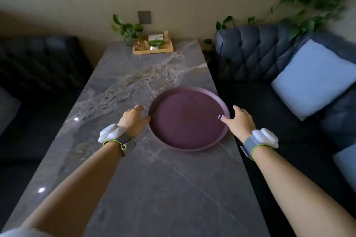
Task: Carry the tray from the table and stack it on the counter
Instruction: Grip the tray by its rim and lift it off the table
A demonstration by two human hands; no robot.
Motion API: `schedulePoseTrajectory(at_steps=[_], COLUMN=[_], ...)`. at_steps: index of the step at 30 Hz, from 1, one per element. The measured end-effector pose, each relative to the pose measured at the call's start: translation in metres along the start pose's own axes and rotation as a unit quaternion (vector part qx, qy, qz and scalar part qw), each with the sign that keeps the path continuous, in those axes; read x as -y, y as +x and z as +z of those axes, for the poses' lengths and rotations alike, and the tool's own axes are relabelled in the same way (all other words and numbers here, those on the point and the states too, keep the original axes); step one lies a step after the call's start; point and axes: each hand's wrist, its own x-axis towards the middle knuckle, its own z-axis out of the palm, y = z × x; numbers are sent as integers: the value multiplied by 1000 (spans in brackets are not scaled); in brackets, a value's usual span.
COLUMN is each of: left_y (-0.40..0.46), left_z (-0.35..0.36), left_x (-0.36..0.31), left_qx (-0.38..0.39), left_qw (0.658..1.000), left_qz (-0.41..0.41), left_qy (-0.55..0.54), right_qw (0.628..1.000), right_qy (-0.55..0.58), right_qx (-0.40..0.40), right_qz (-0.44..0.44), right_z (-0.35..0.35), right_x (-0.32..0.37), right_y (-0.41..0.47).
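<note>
Both hands reach to the round purple tray (187,119). On its left rim sits the left hand (133,119), fingers curled down against the edge; whether they grip it I cannot tell. Spread loose at the right rim is the right hand (239,121), its thumb lying over the edge and nothing grasped. Each wrist wears a grey band with a white pod. That tray lies flat on the grey marbled worktop (154,188), close to its right edge. At the far end stands a small wooden box (153,48) beside a potted plant (128,31). Right of the worktop, a dark blue sofa (254,50) carries a pale blue cushion (316,79).
</note>
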Motion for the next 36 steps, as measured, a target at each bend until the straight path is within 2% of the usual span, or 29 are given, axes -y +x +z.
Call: schedulePoseTrajectory(at_steps=[5, 9, 16, 19, 24, 27, 31, 36], left_y=[38, 55, 78, 86, 94, 93, 91, 81], left_z=[37, 57, 84, 94, 101, 102, 99, 98], left_x=[16, 25, 26, 23, 29, 34, 39, 47], left_qx=[22, 32, 46, 47, 32, 62, 89, 54], left_qw=[994, 986, 973, 977, 971, 972, 966, 962], left_qz=[-99, -140, -164, -165, -197, -193, -200, -207], left_qy=[-46, -89, -158, -123, -131, -116, -142, -170], right_qw=[998, 995, 992, 991, 990, 988, 988, 981], right_qy=[31, 57, 30, 23, 21, 6, 12, 87], right_qx=[16, 19, 24, 40, 50, 55, 40, -27], right_qz=[56, 82, 118, 128, 134, 143, 151, 172], right_z=[32, 46, 63, 70, 73, 73, 73, 72], right_x=[-16, -28, -38, -44, -49, -56, -64, -55], right_y=[47, 68, 91, 105, 117, 121, 117, 105])
